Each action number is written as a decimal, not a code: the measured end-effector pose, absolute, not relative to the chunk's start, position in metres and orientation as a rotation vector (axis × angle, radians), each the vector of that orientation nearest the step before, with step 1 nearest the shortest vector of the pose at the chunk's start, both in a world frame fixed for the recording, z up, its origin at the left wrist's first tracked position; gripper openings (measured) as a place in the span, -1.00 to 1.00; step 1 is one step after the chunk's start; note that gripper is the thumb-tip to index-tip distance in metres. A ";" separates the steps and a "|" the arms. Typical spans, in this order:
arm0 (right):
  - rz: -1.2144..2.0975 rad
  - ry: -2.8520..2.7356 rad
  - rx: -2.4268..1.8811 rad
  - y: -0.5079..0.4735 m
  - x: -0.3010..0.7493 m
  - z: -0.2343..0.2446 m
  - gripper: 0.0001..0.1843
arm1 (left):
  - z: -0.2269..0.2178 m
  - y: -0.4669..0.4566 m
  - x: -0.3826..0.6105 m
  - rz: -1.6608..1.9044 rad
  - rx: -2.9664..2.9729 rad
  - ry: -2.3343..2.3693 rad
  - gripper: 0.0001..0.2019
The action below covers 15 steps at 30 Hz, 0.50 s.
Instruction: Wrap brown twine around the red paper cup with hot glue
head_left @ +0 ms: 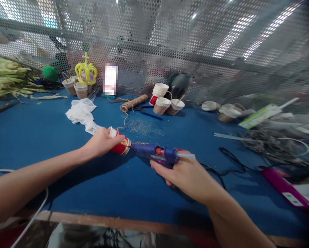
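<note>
My left hand (pixel 100 142) is wrapped round a red paper cup (pixel 120 146), which lies tilted on its side with its base toward the right. In my right hand (pixel 181 172) is a blue glue gun (pixel 154 151), with a clear glue stick (pixel 187 155) poking out of its back and a small red light showing. The gun's nozzle is at the cup's base end; whether it touches I cannot tell. Twine (pixel 125 120) runs from a roll of jute twine (pixel 134 102) to the cup.
White cloth (pixel 82 112), pliers (pixel 150 113) and twine-wrapped cups (pixel 162 105) lie beyond my hands. Pale husks (pixel 7 77), a yellow crown (pixel 86 72) and a phone-like screen (pixel 110 79) are farther left. A black cord (pixel 232 158) and purple power strip (pixel 286 187) sit right, before a perforated metal screen (pixel 149 41).
</note>
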State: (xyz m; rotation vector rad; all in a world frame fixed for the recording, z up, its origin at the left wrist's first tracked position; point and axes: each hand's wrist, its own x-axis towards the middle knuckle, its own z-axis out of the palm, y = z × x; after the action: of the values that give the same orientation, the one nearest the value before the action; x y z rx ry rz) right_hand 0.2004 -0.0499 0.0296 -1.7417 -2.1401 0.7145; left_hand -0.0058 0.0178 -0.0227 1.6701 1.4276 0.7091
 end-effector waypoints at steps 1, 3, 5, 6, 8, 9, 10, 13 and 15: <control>0.722 -2.139 -1.740 -0.050 0.200 0.030 -0.68 | -0.023 0.018 -0.006 0.715 1.670 1.422 -0.65; 0.742 -2.130 -1.747 -0.050 0.200 0.030 -0.68 | -0.023 0.018 -0.006 0.721 1.666 1.427 -0.65; 0.755 -2.113 -1.763 -0.050 0.200 0.029 -0.68 | -0.023 0.018 -0.005 0.713 1.660 1.432 -0.65; 0.759 -2.104 -1.771 -0.050 0.200 0.029 -0.68 | -0.023 0.018 -0.005 0.712 1.658 1.430 -0.65; 0.767 -2.089 -1.782 -0.050 0.199 0.029 -0.69 | -0.023 0.018 -0.005 0.714 1.655 1.427 -0.66; 0.775 -2.087 -1.785 -0.051 0.199 0.029 -0.70 | -0.023 0.017 -0.006 0.716 1.657 1.425 -0.66; 0.784 -2.087 -1.787 -0.051 0.199 0.029 -0.70 | -0.022 0.017 -0.006 0.716 1.659 1.425 -0.66; 0.805 -2.093 -1.790 -0.052 0.199 0.030 -0.68 | -0.021 0.015 -0.006 0.715 1.662 1.427 -0.65; 0.813 -2.090 -1.786 -0.052 0.198 0.031 -0.68 | -0.020 0.015 -0.006 0.719 1.654 1.431 -0.65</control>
State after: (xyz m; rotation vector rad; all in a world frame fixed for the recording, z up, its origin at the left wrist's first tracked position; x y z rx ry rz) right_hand 0.1983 -0.0524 0.0309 -1.7864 -2.0895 0.8128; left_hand -0.0058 0.0151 -0.0198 1.6535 1.4312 0.7185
